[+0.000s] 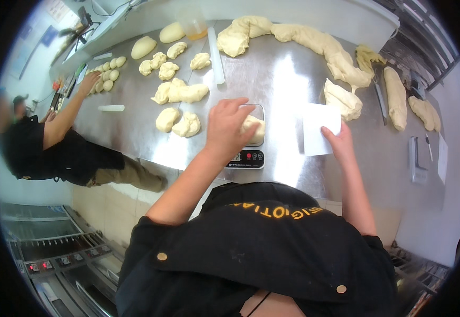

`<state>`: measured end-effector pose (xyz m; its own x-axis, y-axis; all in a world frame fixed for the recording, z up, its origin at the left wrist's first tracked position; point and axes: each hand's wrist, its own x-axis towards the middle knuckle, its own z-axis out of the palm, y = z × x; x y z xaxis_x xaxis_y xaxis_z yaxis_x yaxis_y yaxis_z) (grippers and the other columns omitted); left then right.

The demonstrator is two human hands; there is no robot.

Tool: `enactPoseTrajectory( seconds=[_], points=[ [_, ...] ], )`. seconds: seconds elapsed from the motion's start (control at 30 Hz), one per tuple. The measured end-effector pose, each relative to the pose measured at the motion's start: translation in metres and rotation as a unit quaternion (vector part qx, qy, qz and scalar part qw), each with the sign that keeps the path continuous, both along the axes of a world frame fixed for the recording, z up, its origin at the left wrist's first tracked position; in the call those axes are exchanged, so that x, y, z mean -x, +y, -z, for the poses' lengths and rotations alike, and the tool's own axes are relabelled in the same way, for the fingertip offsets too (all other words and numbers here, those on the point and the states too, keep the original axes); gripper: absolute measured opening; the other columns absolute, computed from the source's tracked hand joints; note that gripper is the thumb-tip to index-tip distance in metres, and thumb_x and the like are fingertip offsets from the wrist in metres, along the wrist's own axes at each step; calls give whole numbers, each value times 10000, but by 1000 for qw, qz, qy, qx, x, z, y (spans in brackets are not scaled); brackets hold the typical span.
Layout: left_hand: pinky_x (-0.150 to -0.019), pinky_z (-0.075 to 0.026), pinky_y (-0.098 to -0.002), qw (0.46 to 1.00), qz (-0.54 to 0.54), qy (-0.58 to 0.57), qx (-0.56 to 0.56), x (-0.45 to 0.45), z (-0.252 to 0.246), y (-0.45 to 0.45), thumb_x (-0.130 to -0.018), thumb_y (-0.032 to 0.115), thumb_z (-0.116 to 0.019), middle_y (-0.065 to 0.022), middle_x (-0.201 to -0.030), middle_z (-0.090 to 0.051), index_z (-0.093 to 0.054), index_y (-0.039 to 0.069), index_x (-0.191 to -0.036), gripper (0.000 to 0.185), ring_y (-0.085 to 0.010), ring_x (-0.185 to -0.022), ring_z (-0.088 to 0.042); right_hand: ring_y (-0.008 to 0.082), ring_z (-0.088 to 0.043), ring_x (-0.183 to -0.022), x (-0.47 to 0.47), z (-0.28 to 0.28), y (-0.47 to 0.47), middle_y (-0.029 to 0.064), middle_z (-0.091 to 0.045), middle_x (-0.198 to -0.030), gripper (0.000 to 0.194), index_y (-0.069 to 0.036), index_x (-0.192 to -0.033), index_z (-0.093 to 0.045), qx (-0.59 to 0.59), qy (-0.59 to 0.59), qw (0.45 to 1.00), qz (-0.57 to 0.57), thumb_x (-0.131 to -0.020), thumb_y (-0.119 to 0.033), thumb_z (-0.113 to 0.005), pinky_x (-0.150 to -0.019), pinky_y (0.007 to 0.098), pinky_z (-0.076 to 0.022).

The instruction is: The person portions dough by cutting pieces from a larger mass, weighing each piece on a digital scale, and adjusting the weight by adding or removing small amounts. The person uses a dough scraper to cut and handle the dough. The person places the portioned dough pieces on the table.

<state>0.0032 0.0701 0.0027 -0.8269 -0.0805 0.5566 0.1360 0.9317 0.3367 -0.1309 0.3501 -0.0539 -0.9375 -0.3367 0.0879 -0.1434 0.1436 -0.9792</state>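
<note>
My left hand (226, 126) is over a digital kitchen scale (258, 163), its fingers spread. A lump of pale dough (254, 121) rests on the scale's pan, partly hidden behind my thumb and fingers; whether they touch it I cannot tell. In my right hand (341, 142) is a flat white dough scraper (316, 128), gripped at its right edge. Just beyond the scraper lies a cut end of dough (341, 99). A thick rope of dough (313, 39) curves along the back of the steel table (269, 79). To the left of the scale sit two dough lumps (187, 125).
More dough pieces (180, 91) lie farther left, with a white rolling pin (216, 55) and a plastic jug (192, 23) behind. At left, a co-worker's hand (91, 81) is among small dough balls (113, 75). Dough logs (395, 97) and a second device (416, 160) occupy the right.
</note>
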Motion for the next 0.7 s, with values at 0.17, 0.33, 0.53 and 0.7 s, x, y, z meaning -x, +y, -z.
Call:
enactPoseTrajectory(
  seconds=[0.17,0.33,0.53,0.7],
  points=[
    [-903,-435,-424,980,133,-144,-21,14,37,-8,-705,167,-736,-154,-1058,-605,-569,78,-1151,484,-353,-1009,-554,180,-625,-903,-13,8,17,113,-660,-1017,374,35,-1123,-581,-35,-31,997,62,-797,-117,-683,-802,321,-504],
    [-918,-480,-464,528,32,-98,-843,55,44,-65,-964,273,-373,-151,-1206,-573,-486,12,-1242,398,-309,-1073,-574,172,-626,-895,-28,11,27,106,-660,-1014,368,26,-1129,-576,5,-67,991,116,-811,-125,-685,-788,320,-508],
    [-1027,-372,-398,790,-13,250,-559,95,-17,-163,-987,349,-357,-139,-1262,-534,-504,17,-1221,431,-270,-1189,-489,163,-624,-887,-43,-2,42,103,-661,-1007,355,20,-1122,-578,-49,-70,979,183,-815,-121,-688,-782,313,-509],
    [-1049,-327,-382,962,-148,227,-35,153,-52,-213,-951,232,-457,-185,-1326,-487,-521,5,-1260,389,-303,-1245,-436,175,-625,-912,-32,-17,54,107,-662,-1011,359,21,-1120,-581,-91,-48,974,200,-813,-133,-686,-797,322,-503]
  ],
)
